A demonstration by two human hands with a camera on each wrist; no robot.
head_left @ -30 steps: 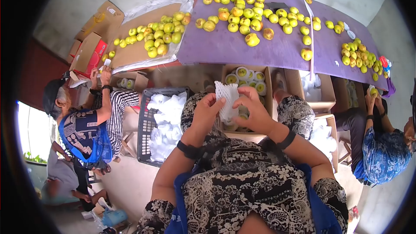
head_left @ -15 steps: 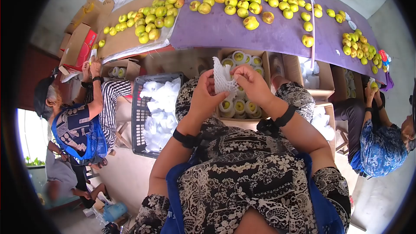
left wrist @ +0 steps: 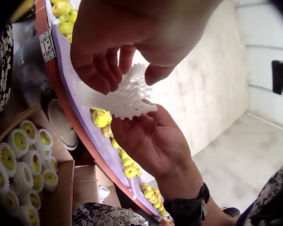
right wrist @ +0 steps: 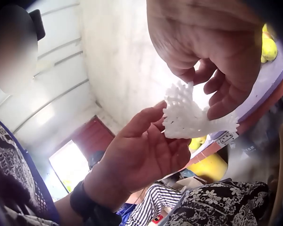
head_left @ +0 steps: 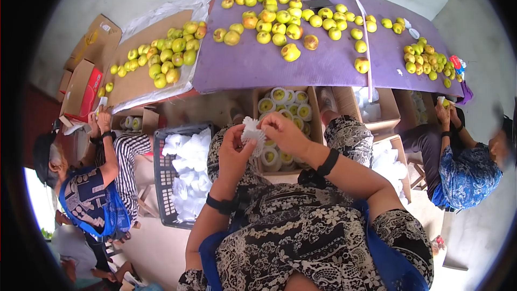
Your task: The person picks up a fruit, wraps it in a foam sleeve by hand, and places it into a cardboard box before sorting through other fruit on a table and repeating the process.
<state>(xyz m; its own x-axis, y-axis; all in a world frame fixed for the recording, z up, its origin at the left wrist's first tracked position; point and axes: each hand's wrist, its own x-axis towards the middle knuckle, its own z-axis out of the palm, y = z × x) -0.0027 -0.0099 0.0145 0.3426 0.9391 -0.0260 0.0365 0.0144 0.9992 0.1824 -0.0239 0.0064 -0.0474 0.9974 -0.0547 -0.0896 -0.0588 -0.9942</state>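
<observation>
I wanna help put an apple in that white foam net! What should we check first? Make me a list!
1. Is the foam net held? Ok: the left hand and right hand both pinch it.
2. Is its mouth wide enough? Cannot tell: it looks crumpled between the fingers.
3. Is an apple in hand? Not ok: none shows in either hand.
4. Are loose apples waiting? Ok: lots lie on the purple table cover.
5. Are there spare nets? Ok: a heap sits in the dark crate.
6. Is there room in the cardboard box? Cannot tell: netted apples hide what's underneath.
</observation>
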